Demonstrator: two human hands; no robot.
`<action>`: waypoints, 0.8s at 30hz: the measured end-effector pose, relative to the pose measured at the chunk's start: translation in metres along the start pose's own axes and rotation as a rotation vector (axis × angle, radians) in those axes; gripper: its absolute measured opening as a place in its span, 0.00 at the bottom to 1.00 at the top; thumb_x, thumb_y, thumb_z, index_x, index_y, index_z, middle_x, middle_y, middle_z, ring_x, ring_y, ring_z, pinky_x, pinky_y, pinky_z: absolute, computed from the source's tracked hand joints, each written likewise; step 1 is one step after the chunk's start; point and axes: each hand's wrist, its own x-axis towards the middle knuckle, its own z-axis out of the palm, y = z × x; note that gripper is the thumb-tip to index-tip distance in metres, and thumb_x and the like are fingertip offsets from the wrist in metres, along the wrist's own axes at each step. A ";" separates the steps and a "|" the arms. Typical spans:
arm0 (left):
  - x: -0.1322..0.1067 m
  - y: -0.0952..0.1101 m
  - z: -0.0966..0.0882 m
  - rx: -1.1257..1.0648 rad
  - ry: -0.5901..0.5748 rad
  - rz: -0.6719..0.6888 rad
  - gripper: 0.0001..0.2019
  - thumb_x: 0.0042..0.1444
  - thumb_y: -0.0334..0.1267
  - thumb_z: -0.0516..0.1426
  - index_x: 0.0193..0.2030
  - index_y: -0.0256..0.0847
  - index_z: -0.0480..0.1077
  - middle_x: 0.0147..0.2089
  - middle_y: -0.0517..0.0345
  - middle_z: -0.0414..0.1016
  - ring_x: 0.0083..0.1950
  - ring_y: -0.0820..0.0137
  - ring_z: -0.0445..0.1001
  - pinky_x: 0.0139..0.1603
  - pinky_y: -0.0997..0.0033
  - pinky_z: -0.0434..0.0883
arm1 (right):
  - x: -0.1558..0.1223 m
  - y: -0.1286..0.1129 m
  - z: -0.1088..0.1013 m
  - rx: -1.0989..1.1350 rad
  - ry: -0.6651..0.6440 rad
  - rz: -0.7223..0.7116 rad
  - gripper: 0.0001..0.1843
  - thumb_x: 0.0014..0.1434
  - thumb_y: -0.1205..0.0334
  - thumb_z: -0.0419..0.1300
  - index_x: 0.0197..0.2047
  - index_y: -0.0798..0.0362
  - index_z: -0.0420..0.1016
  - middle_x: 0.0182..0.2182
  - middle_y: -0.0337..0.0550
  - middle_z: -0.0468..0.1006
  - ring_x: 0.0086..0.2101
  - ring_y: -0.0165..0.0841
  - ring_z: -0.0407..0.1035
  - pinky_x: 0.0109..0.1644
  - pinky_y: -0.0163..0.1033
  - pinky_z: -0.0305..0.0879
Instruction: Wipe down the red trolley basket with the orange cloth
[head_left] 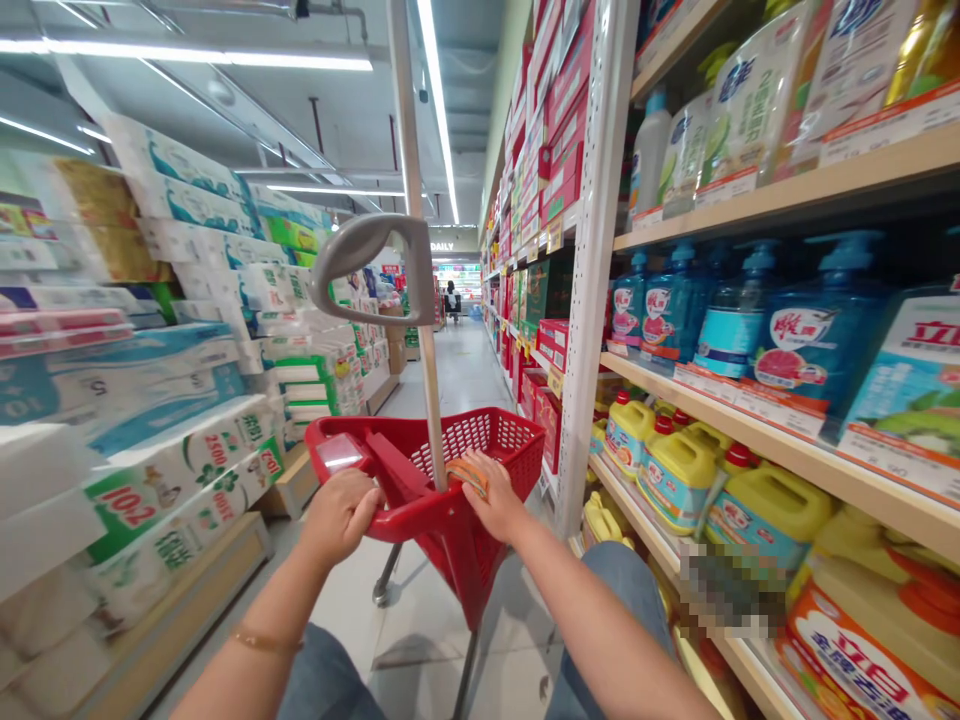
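Two closed grips: left grip (339, 517) wrapped around the rim of the red basket (457, 560), seemingly to steady it; right grip (491, 497) clamped over an orange-wrapped packet (466, 477) at the rim, likely against slipping. Beyond, upright pole (424, 400), tissue packs (172, 470) left, bottle-lined shelves (720, 390) right.

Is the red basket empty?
Not empty: an orange packet shows inside the red basket, right by the right hand.
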 end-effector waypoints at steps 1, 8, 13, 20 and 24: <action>0.000 -0.002 0.003 -0.014 0.000 0.005 0.21 0.61 0.38 0.43 0.22 0.42 0.69 0.23 0.58 0.71 0.29 0.70 0.69 0.39 0.68 0.66 | -0.001 -0.004 0.004 -0.002 0.048 0.017 0.24 0.66 0.57 0.48 0.64 0.50 0.58 0.63 0.47 0.60 0.64 0.37 0.49 0.66 0.52 0.45; 0.000 0.016 0.025 -0.001 0.071 -0.045 0.19 0.60 0.36 0.43 0.23 0.41 0.69 0.25 0.55 0.72 0.31 0.68 0.69 0.41 0.64 0.66 | -0.016 -0.067 0.036 0.058 0.403 0.211 0.28 0.67 0.58 0.42 0.69 0.53 0.46 0.66 0.50 0.50 0.66 0.42 0.40 0.66 0.59 0.45; 0.009 0.041 0.035 0.114 0.097 -0.092 0.20 0.60 0.36 0.42 0.22 0.41 0.69 0.23 0.55 0.71 0.30 0.68 0.69 0.39 0.63 0.65 | -0.033 -0.100 0.035 0.007 0.416 0.242 0.32 0.67 0.58 0.41 0.70 0.56 0.36 0.68 0.51 0.41 0.66 0.46 0.33 0.66 0.62 0.44; 0.023 0.078 0.052 0.292 0.012 -0.163 0.19 0.60 0.35 0.44 0.21 0.41 0.68 0.24 0.54 0.73 0.30 0.65 0.70 0.39 0.61 0.63 | -0.018 -0.104 -0.008 -0.114 0.271 0.046 0.32 0.65 0.58 0.46 0.69 0.57 0.44 0.66 0.51 0.50 0.66 0.43 0.39 0.67 0.57 0.44; 0.032 0.092 0.049 0.236 -0.152 -0.102 0.17 0.60 0.35 0.45 0.25 0.40 0.70 0.27 0.52 0.75 0.31 0.64 0.72 0.38 0.61 0.63 | -0.010 -0.099 -0.032 -0.136 0.208 -0.030 0.31 0.64 0.58 0.48 0.68 0.57 0.49 0.64 0.51 0.56 0.64 0.40 0.47 0.67 0.52 0.47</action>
